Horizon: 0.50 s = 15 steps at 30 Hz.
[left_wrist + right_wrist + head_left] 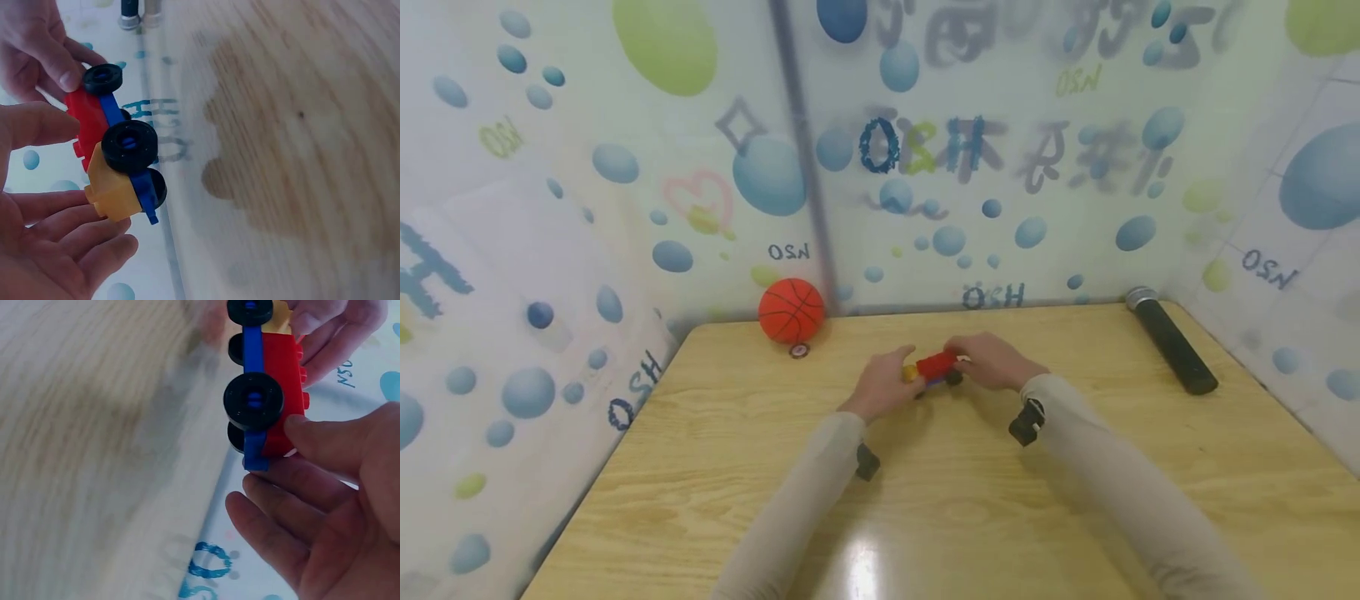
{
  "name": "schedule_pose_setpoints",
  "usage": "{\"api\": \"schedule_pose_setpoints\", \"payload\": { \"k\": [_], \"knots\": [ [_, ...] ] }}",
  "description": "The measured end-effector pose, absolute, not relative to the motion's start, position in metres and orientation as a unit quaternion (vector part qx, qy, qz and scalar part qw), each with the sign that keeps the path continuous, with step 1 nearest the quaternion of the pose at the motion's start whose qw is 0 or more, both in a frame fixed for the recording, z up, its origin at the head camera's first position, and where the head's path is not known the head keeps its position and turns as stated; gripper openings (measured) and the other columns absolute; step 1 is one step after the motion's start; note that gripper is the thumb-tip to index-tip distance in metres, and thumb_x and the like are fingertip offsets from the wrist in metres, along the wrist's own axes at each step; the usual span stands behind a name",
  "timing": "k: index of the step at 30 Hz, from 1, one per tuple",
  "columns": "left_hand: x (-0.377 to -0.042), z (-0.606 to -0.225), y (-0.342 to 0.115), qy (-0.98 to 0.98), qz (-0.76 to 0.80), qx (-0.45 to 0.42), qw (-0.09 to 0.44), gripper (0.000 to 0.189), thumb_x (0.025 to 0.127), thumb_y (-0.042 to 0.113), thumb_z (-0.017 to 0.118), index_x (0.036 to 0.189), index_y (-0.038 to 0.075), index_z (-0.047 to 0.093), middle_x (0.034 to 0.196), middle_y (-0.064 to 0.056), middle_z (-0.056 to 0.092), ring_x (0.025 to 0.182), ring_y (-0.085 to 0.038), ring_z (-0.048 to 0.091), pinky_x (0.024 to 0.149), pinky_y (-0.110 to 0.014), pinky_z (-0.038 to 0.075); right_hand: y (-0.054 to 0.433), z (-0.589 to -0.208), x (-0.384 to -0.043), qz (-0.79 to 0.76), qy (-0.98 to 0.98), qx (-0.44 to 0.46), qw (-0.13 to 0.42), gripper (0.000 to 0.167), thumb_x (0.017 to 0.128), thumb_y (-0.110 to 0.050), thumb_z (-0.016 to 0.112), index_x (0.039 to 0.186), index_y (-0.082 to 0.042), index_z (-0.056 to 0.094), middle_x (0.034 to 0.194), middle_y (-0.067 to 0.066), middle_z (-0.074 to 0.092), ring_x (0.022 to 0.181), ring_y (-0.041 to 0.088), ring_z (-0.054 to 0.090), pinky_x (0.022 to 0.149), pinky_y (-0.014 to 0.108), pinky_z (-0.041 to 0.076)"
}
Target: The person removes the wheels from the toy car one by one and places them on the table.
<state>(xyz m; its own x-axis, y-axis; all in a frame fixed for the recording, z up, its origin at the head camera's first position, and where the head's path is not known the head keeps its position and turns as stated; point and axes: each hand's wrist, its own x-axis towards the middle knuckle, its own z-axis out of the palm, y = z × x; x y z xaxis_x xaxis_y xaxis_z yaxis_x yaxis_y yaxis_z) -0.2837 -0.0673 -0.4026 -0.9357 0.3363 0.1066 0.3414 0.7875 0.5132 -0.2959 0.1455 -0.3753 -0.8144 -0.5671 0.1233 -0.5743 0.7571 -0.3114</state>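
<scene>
A toy block car (937, 367) is between both hands near the middle of the table. It has a blue base (253, 353), black wheels (129, 146), a long red brick (281, 394) and a yellow block (114, 187) at one end. My left hand (883, 383) holds the yellow end, thumb on one side and fingers on the other. At the red end, my right hand (992, 361) pinches the brick between thumb (325, 440) and fingers. Whether the wheels touch the table is hard to tell.
On the wooden table (700, 467), a red toy basketball (792, 311) sits at the back left, with a small round disc (800, 351) before it. A black microphone (1172, 342) lies at the back right. Patterned walls (880, 225) enclose the back and sides.
</scene>
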Motion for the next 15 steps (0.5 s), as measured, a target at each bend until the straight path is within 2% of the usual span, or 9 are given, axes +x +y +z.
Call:
{"api": "schedule_pose_setpoints", "payload": {
  "k": [2,6,9,12,13,15],
  "knots": [
    [-0.283,-0.403,-0.066,-0.944,-0.272,-0.185,0.007,0.059,0.093,0.028,0.068,0.144,0.003,0.051,0.123,-0.015,0.069,0.088,-0.021,0.054,0.084,-0.035,0.048,0.145,-0.370,-0.295,0.160,-0.937,0.309,0.005,0.017,0.096,-0.010,0.064,0.112,-0.007,0.068,0.108,0.011,0.076,0.099,0.026,0.071,0.092,0.047,0.057],
    [-0.282,-0.402,-0.064,-0.939,-0.285,-0.195,0.006,0.059,0.093,0.027,0.069,0.143,0.003,0.051,0.113,-0.014,0.070,0.079,-0.021,0.052,0.076,-0.033,0.047,0.144,-0.361,-0.292,0.141,-0.938,0.317,-0.011,0.017,0.096,-0.011,0.064,0.112,-0.007,0.068,0.106,0.009,0.076,0.092,0.022,0.070,0.089,0.044,0.058],
    [-0.280,-0.402,-0.063,-0.935,-0.290,-0.202,0.012,0.057,0.094,0.029,0.069,0.142,0.003,0.052,0.122,-0.015,0.070,0.093,-0.026,0.065,0.086,-0.038,0.055,0.142,-0.356,-0.291,0.132,-0.938,0.319,-0.021,0.016,0.096,-0.011,0.065,0.111,-0.009,0.069,0.103,0.006,0.076,0.085,0.018,0.068,0.085,0.041,0.058],
    [-0.279,-0.402,-0.062,-0.932,-0.292,-0.212,0.022,0.055,0.094,0.030,0.069,0.139,0.003,0.055,0.134,-0.017,0.066,0.116,-0.031,0.066,0.102,-0.044,0.054,0.140,-0.351,-0.290,0.125,-0.940,0.316,-0.029,0.017,0.096,-0.013,0.065,0.112,-0.010,0.069,0.103,0.005,0.076,0.084,0.017,0.066,0.086,0.040,0.058],
    [-0.279,-0.402,-0.062,-0.932,-0.292,-0.215,0.026,0.054,0.094,0.030,0.069,0.138,0.003,0.056,0.135,-0.017,0.065,0.120,-0.032,0.065,0.104,-0.045,0.053,0.140,-0.350,-0.290,0.121,-0.940,0.317,-0.030,0.017,0.096,-0.013,0.065,0.112,-0.010,0.069,0.103,0.005,0.076,0.084,0.017,0.067,0.086,0.040,0.058],
    [-0.279,-0.402,-0.061,-0.929,-0.295,-0.222,0.031,0.051,0.094,0.028,0.069,0.136,0.002,0.058,0.133,-0.018,0.067,0.119,-0.033,0.066,0.104,-0.045,0.053,0.139,-0.347,-0.290,0.116,-0.941,0.316,-0.033,0.018,0.096,-0.013,0.065,0.113,-0.010,0.070,0.103,0.005,0.076,0.086,0.018,0.067,0.088,0.040,0.058]
  ]
}}
